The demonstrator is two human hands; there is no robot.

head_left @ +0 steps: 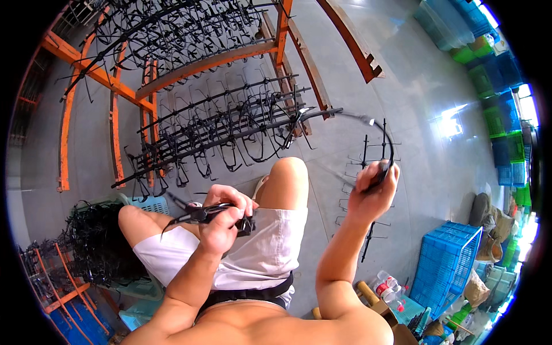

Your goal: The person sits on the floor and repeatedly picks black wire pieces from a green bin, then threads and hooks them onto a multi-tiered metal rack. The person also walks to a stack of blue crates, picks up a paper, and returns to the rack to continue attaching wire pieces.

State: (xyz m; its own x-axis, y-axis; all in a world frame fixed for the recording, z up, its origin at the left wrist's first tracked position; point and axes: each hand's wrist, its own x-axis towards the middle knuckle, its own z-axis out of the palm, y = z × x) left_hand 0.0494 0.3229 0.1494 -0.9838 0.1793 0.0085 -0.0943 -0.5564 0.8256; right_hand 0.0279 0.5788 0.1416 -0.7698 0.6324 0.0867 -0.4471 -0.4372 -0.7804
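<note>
Head view: the left hand point(223, 221) curls snugly round black parts point(198, 215) over the white shorts point(256, 247). The right hand point(374, 187) grips a dark piece point(378, 177) (blurred) — held wide, presumably against tangling.

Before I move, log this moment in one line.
Left hand: holds black parts | Right hand: holds curved black part, partly blurred | Ahead: rods, orange rack | Right side: blue crate

Downward head-height fisheye view
</note>
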